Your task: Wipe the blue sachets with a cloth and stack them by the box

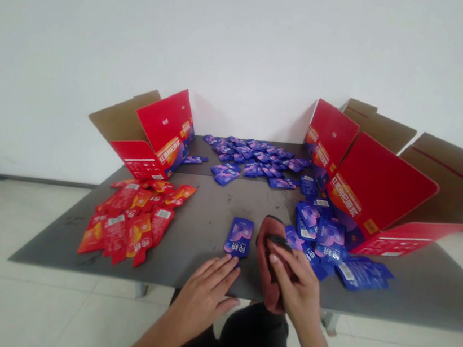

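Note:
My left hand (205, 291) lies flat near the front edge of the grey table (203, 224), fingers stretched out, its fingertips just short of a single blue packet (239, 236). My right hand (294, 281) rests on a dark red cloth (268, 258) that drapes over the table's front edge, the fingers curled over it beside a small dark object (279, 240). Several blue packets (325, 243) lie scattered just right of that hand.
A pile of red packets (131, 220) covers the left of the table. More blue packets (255, 156) lie at the back. An open red carton (159, 135) stands at the back left, and larger open red cartons (366, 185) stand at the right.

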{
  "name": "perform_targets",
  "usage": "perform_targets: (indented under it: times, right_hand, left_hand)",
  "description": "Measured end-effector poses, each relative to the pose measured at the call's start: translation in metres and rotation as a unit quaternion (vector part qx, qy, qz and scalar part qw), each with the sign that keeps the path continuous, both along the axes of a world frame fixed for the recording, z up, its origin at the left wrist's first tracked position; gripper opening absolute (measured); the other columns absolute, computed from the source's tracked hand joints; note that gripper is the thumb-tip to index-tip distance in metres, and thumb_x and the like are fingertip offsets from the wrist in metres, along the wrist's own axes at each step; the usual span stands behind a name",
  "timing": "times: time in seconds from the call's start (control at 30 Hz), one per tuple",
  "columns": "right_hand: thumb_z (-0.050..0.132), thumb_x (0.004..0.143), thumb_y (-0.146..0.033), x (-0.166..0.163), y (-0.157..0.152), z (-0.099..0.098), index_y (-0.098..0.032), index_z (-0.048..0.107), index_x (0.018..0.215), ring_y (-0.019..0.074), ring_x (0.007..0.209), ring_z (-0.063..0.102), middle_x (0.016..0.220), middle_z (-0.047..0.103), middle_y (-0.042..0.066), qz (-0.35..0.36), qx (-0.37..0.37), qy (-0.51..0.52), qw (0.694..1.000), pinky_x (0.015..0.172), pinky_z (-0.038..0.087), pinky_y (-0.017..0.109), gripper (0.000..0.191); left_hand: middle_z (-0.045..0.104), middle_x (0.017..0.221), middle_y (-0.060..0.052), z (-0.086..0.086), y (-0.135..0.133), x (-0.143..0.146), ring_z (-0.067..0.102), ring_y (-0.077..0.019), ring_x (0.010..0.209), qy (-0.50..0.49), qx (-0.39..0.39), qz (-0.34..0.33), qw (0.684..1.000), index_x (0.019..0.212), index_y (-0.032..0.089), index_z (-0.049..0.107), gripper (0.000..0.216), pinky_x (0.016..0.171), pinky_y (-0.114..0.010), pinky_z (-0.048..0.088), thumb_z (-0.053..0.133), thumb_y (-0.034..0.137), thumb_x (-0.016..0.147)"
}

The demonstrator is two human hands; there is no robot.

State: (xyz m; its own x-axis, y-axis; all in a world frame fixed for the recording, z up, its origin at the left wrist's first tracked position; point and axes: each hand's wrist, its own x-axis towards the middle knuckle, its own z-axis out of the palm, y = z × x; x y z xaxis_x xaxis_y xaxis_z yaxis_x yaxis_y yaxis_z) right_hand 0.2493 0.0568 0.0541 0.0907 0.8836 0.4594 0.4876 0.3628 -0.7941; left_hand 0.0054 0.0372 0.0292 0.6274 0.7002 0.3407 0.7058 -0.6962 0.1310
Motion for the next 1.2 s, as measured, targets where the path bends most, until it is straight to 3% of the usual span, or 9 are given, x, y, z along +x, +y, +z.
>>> perform_targets:
  times: [0.17, 0.33, 0.47, 0.6, 0.73, 0.9, 1.03, 1.13, 1.2]
  right_hand:
    - [0.06, 0.102, -0.034, -0.022, 0.043, 0.035, -0.035, 0.073, 0.126, 0.0203, 0.112, 0.065, 0.12, 0.071, 0.004, 0.113, 0.017, -0.151, 0.982, 0.097, 0.052, 0.034, 0.027]
    - [0.061, 0.101, -0.035, -0.052, 0.075, 0.009, -0.04, 0.076, 0.119, 0.0199, 0.109, 0.064, 0.118, 0.072, 0.002, 0.242, -0.01, -0.395, 0.886, 0.095, 0.048, 0.033, 0.023]
    - [0.057, 0.103, -0.037, -0.054, 0.118, 0.003, -0.038, 0.074, 0.124, 0.0195, 0.111, 0.063, 0.122, 0.07, 0.004, 0.174, -0.03, -0.452, 0.874, 0.1, 0.044, 0.033, 0.027]
    - [0.056, 0.104, -0.034, -0.048, 0.149, 0.027, -0.032, 0.076, 0.122, 0.0233, 0.107, 0.064, 0.115, 0.07, 0.009, 0.11, -0.042, -0.464, 0.878, 0.096, 0.045, 0.035, 0.027]
    - [0.051, 0.106, -0.035, -0.054, 0.112, 0.041, -0.034, 0.07, 0.132, 0.0216, 0.107, 0.063, 0.118, 0.067, 0.008, 0.092, -0.02, -0.441, 0.893, 0.093, 0.047, 0.032, 0.033]
    - [0.056, 0.103, -0.034, -0.067, 0.062, 0.015, -0.037, 0.075, 0.121, 0.019, 0.097, 0.065, 0.11, 0.07, 0.005, 0.189, -0.031, -0.456, 0.869, 0.086, 0.051, 0.029, 0.026]
    - [0.054, 0.105, -0.039, -0.063, 0.109, 0.007, -0.039, 0.073, 0.127, 0.0197, 0.105, 0.065, 0.115, 0.069, 0.005, 0.119, -0.062, -0.464, 0.876, 0.092, 0.049, 0.03, 0.029]
    - [0.053, 0.105, -0.037, -0.057, 0.145, 0.024, -0.033, 0.075, 0.124, 0.0229, 0.106, 0.064, 0.114, 0.069, 0.009, 0.064, -0.077, -0.47, 0.877, 0.093, 0.049, 0.033, 0.03]
    - [0.051, 0.106, -0.036, -0.056, 0.142, 0.036, -0.032, 0.073, 0.128, 0.0238, 0.109, 0.063, 0.117, 0.067, 0.01, 0.047, -0.065, -0.462, 0.883, 0.094, 0.048, 0.034, 0.032]
  left_hand:
    - [0.061, 0.147, -0.013, -0.026, -0.005, 0.007, 0.058, -0.0298, 0.137, -0.008, 0.037, 0.012, 0.999, 0.143, 0.013, 0.056, 0.051, 0.112, -0.046, 0.051, 0.062, 0.042, 0.101]
    - [0.071, 0.132, -0.012, -0.04, -0.003, 0.008, 0.068, -0.0288, 0.124, -0.038, 0.031, 0.02, 0.999, 0.134, 0.014, 0.063, 0.037, 0.109, -0.046, 0.054, 0.063, 0.028, 0.1]
    - [0.062, 0.146, -0.011, -0.037, -0.002, 0.008, 0.06, -0.0285, 0.135, -0.055, 0.021, 0.011, 0.998, 0.14, 0.016, 0.059, 0.04, 0.111, -0.046, 0.053, 0.061, 0.023, 0.101]
    - [0.065, 0.142, -0.01, -0.036, -0.001, 0.008, 0.063, -0.0273, 0.132, -0.078, 0.018, 0.012, 0.997, 0.137, 0.018, 0.061, 0.038, 0.109, -0.045, 0.055, 0.062, 0.023, 0.1]
    - [0.068, 0.138, -0.012, -0.041, -0.002, 0.008, 0.065, -0.0269, 0.128, -0.104, 0.024, 0.009, 0.994, 0.135, 0.016, 0.062, 0.037, 0.108, -0.046, 0.056, 0.064, 0.024, 0.099]
    - [0.077, 0.119, -0.012, -0.045, -0.003, 0.008, 0.073, -0.0265, 0.113, -0.136, 0.015, 0.011, 0.991, 0.128, 0.016, 0.067, 0.029, 0.106, -0.046, 0.057, 0.061, 0.026, 0.101]
    - [0.07, 0.135, -0.011, -0.042, -0.002, 0.006, 0.066, -0.0259, 0.128, -0.125, 0.039, -0.002, 0.991, 0.135, 0.016, 0.063, 0.033, 0.108, -0.044, 0.056, 0.055, 0.027, 0.104]
    - [0.07, 0.135, -0.01, -0.041, -0.002, 0.006, 0.066, -0.0251, 0.127, -0.123, 0.044, 0.001, 0.991, 0.134, 0.017, 0.063, 0.032, 0.108, -0.044, 0.057, 0.054, 0.028, 0.105]
    - [0.071, 0.134, -0.01, -0.042, -0.002, 0.006, 0.066, -0.0248, 0.127, -0.126, 0.048, 0.003, 0.991, 0.133, 0.017, 0.064, 0.032, 0.107, -0.043, 0.057, 0.054, 0.029, 0.105]
